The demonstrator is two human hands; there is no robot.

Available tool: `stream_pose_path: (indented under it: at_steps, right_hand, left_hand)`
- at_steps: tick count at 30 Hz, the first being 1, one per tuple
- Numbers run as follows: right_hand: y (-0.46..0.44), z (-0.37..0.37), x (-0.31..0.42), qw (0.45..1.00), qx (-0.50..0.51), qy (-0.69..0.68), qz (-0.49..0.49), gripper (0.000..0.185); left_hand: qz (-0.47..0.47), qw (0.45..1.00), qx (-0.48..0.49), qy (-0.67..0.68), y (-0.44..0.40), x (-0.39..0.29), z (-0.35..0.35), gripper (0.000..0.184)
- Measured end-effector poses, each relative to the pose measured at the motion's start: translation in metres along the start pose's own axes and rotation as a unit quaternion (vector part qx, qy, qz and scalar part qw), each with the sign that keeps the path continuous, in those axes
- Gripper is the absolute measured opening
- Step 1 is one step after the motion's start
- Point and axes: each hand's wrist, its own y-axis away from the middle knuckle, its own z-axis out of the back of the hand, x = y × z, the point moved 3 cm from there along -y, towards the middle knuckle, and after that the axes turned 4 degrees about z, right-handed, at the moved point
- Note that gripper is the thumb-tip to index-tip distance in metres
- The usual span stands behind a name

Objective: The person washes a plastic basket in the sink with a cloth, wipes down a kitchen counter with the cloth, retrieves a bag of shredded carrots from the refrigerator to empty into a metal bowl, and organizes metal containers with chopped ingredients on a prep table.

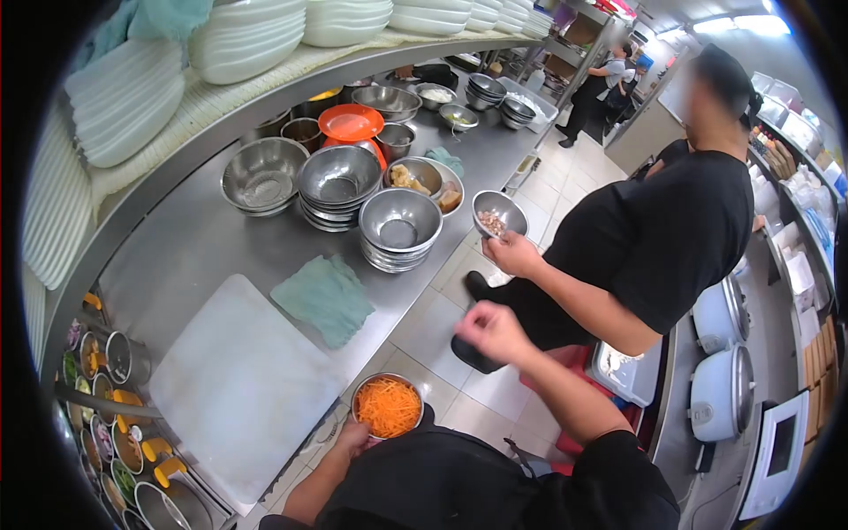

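Note:
My left hand (356, 435) grips the rim of a small metal bowl (420, 422), held low in front of me beside the table edge. Shredded carrot (386, 406) fills this bowl. My right hand (493, 334) is raised over the floor, to the right of the bowl. Its fingers are curled together and slightly blurred, so what they hold, if anything, is hidden. Beyond it, a co-worker's hand (515, 253) holds another metal bowl (511, 212) with pinkish chopped pieces (491, 222) in it.
A white cutting board (243, 389) and a green cloth (325, 300) lie on the steel table (190, 238). Stacked metal bowls (400, 231) stand farther back, near an orange plate (351, 123). Ingredient tubs (128, 450) line the left. A co-worker (689, 230) stands close on the right.

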Motion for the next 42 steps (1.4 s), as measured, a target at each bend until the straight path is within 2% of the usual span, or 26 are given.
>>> stream_pose_path:
  at_steps: [2,5,7,10,13,16,18,20,21,24,26,28,29,31,34,38,40,41,42]
  right_hand:
    - [0.020,-0.040,-0.019,0.992,0.109,0.059,0.033,0.013]
    - [0.040,-0.068,-0.043,0.984,0.148,0.084,0.058,0.010]
    - [0.046,-0.056,-0.061,0.985,0.144,0.082,0.054,0.009]
    - [0.065,-0.022,-0.099,0.993,0.113,0.039,-0.008,0.009]
    - [0.085,0.015,-0.144,0.997,0.067,0.041,-0.028,0.011]
    - [0.120,0.044,-0.191,0.997,-0.006,0.080,-0.019,0.010]
    - [0.150,0.062,-0.226,0.992,0.012,0.111,-0.058,0.009]
    - [0.186,0.073,-0.280,0.972,0.046,0.181,-0.144,0.017]
    - [0.207,0.079,-0.305,0.968,0.047,0.195,-0.151,0.022]
    - [0.257,0.103,-0.356,0.956,0.031,0.213,-0.198,0.027]
    - [0.283,0.115,-0.378,0.935,-0.008,0.223,-0.277,0.026]
    - [0.298,0.121,-0.396,0.911,0.015,0.255,-0.323,0.026]
    - [0.305,0.124,-0.406,0.909,-0.004,0.221,-0.354,0.025]
    - [0.320,0.122,-0.417,0.893,-0.040,0.149,-0.422,0.023]
    - [0.332,0.116,-0.425,0.902,-0.034,0.160,-0.399,0.034]
    - [0.346,0.116,-0.426,0.872,0.028,0.143,-0.468,0.043]
    - [0.363,0.120,-0.440,0.840,0.073,0.124,-0.523,0.042]
    - [0.365,0.133,-0.423,0.827,0.050,0.103,-0.550,0.043]
    - [0.352,0.149,-0.387,0.812,0.029,0.083,-0.577,0.043]
  left_hand:
    - [-0.032,0.999,0.015,0.001,0.000,-0.010,-0.013,0.056]
    - [-0.033,0.999,-0.020,-0.030,0.002,-0.025,-0.036,0.056]
    - [-0.057,0.997,-0.029,-0.048,0.002,-0.034,-0.050,0.053]
    - [0.014,0.989,-0.077,-0.122,0.007,-0.052,-0.072,0.052]
    - [0.023,0.991,-0.097,-0.088,0.011,-0.071,-0.108,0.051]
    - [0.005,0.990,-0.074,-0.116,-0.013,-0.084,-0.140,0.053]
    - [-0.007,0.993,-0.049,-0.111,-0.040,-0.090,-0.158,0.053]
    - [-0.006,0.995,-0.032,-0.098,-0.067,-0.098,-0.183,0.054]
    - [0.001,0.996,-0.029,-0.089,-0.077,-0.106,-0.199,0.054]
    - [-0.014,0.997,-0.032,-0.071,-0.089,-0.136,-0.254,0.052]
    - [-0.035,0.997,-0.019,-0.062,-0.102,-0.161,-0.289,0.050]
    - [-0.048,0.997,0.011,-0.058,-0.125,-0.182,-0.312,0.047]
    - [-0.059,0.997,0.015,-0.037,-0.128,-0.195,-0.329,0.045]
    - [-0.061,0.998,0.025,-0.012,-0.156,-0.218,-0.352,0.043]
    - [-0.067,0.997,0.026,0.024,-0.211,-0.254,-0.379,0.040]
    - [-0.040,0.988,0.013,0.149,-0.293,-0.298,-0.416,0.034]
    - [-0.085,0.977,0.023,0.194,-0.348,-0.321,-0.425,0.032]
    - [-0.075,0.974,0.000,0.214,-0.375,-0.332,-0.428,0.033]
    - [-0.071,0.960,0.064,0.264,-0.425,-0.336,-0.422,0.033]
